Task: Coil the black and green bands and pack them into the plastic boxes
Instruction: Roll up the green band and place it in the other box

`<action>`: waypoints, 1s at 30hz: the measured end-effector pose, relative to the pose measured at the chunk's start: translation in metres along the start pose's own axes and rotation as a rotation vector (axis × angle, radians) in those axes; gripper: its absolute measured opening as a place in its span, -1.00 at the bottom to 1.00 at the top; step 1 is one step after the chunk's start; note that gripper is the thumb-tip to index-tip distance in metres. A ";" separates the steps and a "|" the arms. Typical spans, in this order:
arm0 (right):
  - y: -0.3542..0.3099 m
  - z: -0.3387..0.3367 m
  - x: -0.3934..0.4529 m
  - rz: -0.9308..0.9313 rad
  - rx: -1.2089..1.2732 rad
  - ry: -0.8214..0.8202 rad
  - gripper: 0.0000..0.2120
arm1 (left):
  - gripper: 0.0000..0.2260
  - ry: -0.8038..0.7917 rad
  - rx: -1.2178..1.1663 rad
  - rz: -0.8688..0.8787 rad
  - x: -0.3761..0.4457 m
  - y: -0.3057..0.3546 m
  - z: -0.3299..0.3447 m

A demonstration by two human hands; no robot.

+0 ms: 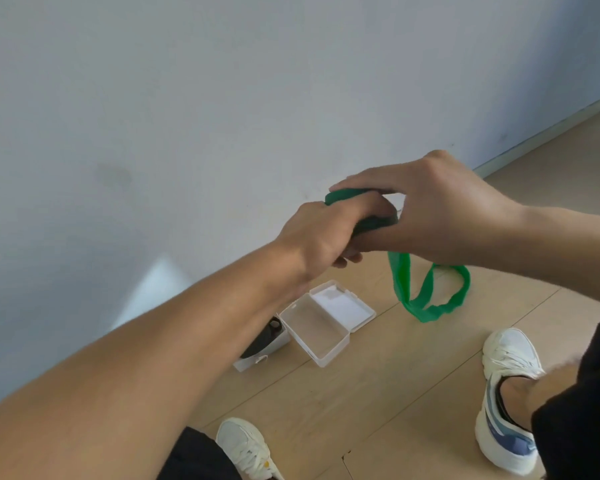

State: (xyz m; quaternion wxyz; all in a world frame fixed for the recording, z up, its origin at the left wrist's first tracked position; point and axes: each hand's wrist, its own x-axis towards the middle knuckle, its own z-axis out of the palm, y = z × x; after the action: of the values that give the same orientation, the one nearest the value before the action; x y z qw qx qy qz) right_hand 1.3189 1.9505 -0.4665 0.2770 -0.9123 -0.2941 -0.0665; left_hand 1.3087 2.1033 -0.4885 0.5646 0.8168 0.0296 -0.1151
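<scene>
Nearest on the floor: open empty plastic box (321, 332), with the black band (260, 341) apparently packed in the second box (257, 355) by its left edge, partly hidden by the arm. Above, left hand (321, 233) grips the green band (426, 292) coil; right hand (426, 209) pinches it from above. Loose tail hangs below right wrist. Keep wraps flat and tensioned, feeding tail in steadily.

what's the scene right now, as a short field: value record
left hand: grips the coiled part of the green band
right hand: holds the coil from the other side
loose end: hangs in a loop above the floor
open plastic box: on the floor, empty
second box: partly hidden by forearm, holds black band
</scene>
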 end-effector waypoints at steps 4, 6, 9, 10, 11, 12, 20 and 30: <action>0.009 -0.005 0.000 -0.014 0.329 -0.068 -0.47 | -0.71 -0.172 -0.202 0.044 0.003 0.001 -0.010; 0.011 -0.004 0.000 -0.027 0.381 -0.072 -0.50 | -0.72 -0.243 -0.309 0.027 0.004 0.000 -0.014; 0.011 -0.002 -0.001 -0.025 0.344 -0.034 -0.62 | -0.67 -0.378 -0.343 -0.016 0.005 -0.004 -0.020; 0.010 -0.001 -0.002 -0.018 0.301 -0.019 -0.65 | -0.65 -0.398 -0.315 -0.034 0.005 -0.005 -0.021; 0.010 -0.001 -0.002 -0.003 0.252 -0.012 -0.67 | -0.65 -0.398 -0.271 -0.053 0.005 -0.005 -0.022; 0.011 -0.001 -0.002 0.020 0.187 -0.012 -0.68 | -0.65 -0.377 -0.226 -0.081 0.005 -0.005 -0.023; -0.003 0.010 -0.004 -0.077 -0.518 -0.030 -0.76 | -0.79 0.087 0.161 0.015 -0.005 -0.008 0.015; -0.006 -0.007 -0.003 -0.048 0.197 0.002 -0.51 | -0.77 -0.195 -0.323 0.190 0.002 -0.004 -0.010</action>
State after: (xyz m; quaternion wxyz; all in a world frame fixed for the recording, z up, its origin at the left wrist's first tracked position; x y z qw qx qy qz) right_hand 1.3131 1.9496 -0.4587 0.3640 -0.8733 -0.3206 -0.0448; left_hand 1.3114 2.1139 -0.4897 0.6966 0.6999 -0.0841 -0.1334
